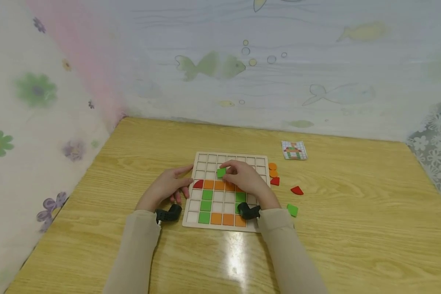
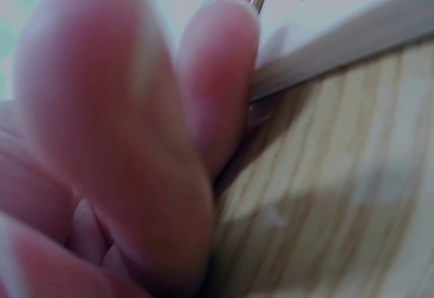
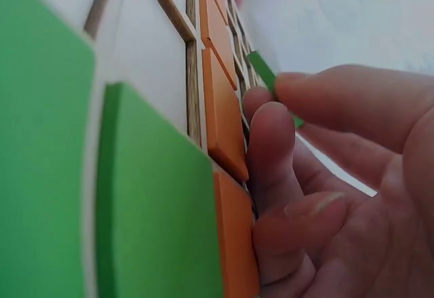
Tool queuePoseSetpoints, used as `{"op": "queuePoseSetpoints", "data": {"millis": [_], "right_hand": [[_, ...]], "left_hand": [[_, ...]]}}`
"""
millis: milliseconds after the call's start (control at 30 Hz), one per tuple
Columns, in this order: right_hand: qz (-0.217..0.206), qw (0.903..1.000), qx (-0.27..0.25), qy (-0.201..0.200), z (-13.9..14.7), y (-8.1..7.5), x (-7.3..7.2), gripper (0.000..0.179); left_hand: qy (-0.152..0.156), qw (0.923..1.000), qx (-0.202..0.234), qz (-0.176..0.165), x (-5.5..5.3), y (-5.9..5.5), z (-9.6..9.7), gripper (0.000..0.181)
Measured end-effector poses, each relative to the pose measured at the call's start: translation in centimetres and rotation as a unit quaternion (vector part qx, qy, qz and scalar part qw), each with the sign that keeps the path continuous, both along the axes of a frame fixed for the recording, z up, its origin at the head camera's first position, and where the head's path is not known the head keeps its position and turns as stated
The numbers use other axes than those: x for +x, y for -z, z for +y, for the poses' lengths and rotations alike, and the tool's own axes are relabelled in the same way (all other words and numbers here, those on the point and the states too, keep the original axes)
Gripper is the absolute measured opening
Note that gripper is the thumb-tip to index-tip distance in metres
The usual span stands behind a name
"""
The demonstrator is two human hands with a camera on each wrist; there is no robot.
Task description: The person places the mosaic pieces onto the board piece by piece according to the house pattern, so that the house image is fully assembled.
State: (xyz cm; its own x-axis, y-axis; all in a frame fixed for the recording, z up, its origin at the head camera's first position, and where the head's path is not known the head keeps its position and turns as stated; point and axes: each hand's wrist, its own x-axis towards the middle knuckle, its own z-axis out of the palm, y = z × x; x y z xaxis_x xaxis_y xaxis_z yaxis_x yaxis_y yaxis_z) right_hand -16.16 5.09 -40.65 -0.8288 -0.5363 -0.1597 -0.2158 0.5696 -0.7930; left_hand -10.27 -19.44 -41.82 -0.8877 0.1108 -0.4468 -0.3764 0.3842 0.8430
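A pale wooden grid board (image 1: pixel 222 229) lies on the table, with orange and green square tiles and a red quarter-circle tile (image 1: pixel 198 184) set in its cells. My right hand (image 1: pixel 244 177) pinches a green square tile (image 1: pixel 221 173) between thumb and fingers, over the cells above the orange row. In the right wrist view that green tile (image 3: pixel 263 68) is tilted at the fingertips, near the orange tiles (image 3: pixel 224 108). At the board's left edge rests my left hand (image 1: pixel 167 185), fingers loosely extended and holding nothing; the left wrist view shows its fingertips right at the board's side (image 2: pixel 346 36).
Right of the board lie orange round tiles (image 1: pixel 273 166), a red quarter-circle tile (image 1: pixel 275 181), another red tile (image 1: pixel 297 190) and a green square tile (image 1: pixel 292 210). A small pattern card (image 1: pixel 294 150) sits farther back. A painted wall (image 1: pixel 213 94) borders the wooden table (image 1: pixel 353 228).
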Motion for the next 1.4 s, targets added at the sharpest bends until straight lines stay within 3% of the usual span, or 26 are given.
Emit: {"op": "queuePoseSetpoints", "data": {"millis": [567, 967, 1133, 1400], "right_hand": [[0.057, 0.9963, 0.064, 0.01, -0.6, 0.0, 0.5, 0.025], [0.045, 0.9966, 0.069, 0.006, -0.7, -0.7, 0.6, 0.028], [0.038, 0.9978, 0.054, 0.001, -0.4, -0.5, 0.4, 0.032], [-0.001, 0.9992, -0.039, 0.005, 1.0, -0.7, 0.2, 0.029]], "left_hand": [[0.007, 0.9999, -0.005, 0.007, -0.1, -0.1, 0.3, 0.051], [0.003, 1.0, -0.008, 0.005, 0.0, 0.0, 0.2, 0.051], [0.006, 0.9999, -0.006, 0.007, 0.0, 0.1, 0.2, 0.052], [0.003, 1.0, -0.004, 0.006, -0.2, 0.2, 0.0, 0.051]]}}
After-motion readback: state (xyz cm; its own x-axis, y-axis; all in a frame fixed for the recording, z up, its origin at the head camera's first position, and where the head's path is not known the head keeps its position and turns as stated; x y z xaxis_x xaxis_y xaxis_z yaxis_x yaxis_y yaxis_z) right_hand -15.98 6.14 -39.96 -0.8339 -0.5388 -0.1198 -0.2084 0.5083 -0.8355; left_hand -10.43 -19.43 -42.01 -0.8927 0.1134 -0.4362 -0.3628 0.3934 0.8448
